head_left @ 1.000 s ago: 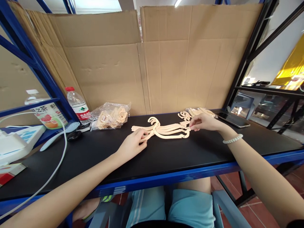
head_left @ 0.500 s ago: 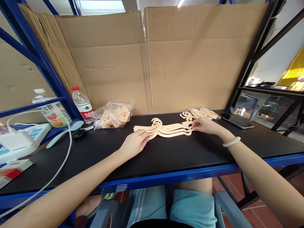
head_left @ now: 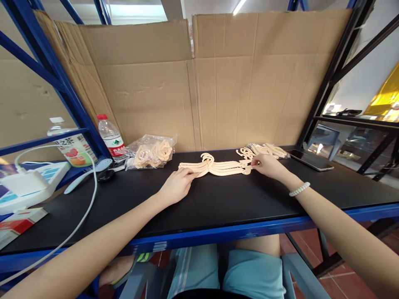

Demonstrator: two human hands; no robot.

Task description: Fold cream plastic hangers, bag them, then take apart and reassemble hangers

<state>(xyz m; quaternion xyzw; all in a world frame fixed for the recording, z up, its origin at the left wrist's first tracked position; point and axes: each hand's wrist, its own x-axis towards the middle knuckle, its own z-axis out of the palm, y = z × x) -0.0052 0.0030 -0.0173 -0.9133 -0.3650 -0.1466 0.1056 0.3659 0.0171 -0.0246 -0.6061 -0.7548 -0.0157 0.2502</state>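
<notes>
Several beige hangers (head_left: 226,168) lie overlapped on the black tabletop, their hooks pointing toward the cardboard. At their left arms is my left hand (head_left: 177,185), its fingers closed on the front hanger and hiding part of that arm. My right hand (head_left: 268,166) pinches the right end of the hangers with thumb and forefinger; the exact grip is partly hidden. Behind the right hand rest more beige hanger pieces, some loose hooks (head_left: 245,153) and some in a clear bag (head_left: 268,149).
A clear bag of beige hooks (head_left: 152,153) sits back left, beside a red-capped water bottle (head_left: 111,137). A phone (head_left: 310,159) lies at right. A white cable (head_left: 90,203) crosses the left side, near a blue-and-white brush (head_left: 87,174). Cardboard (head_left: 243,91) walls the back.
The front hanger has moved back against the others, so the stack is tighter and more even. Both hands keep their hold, and the view has shifted slightly.
</notes>
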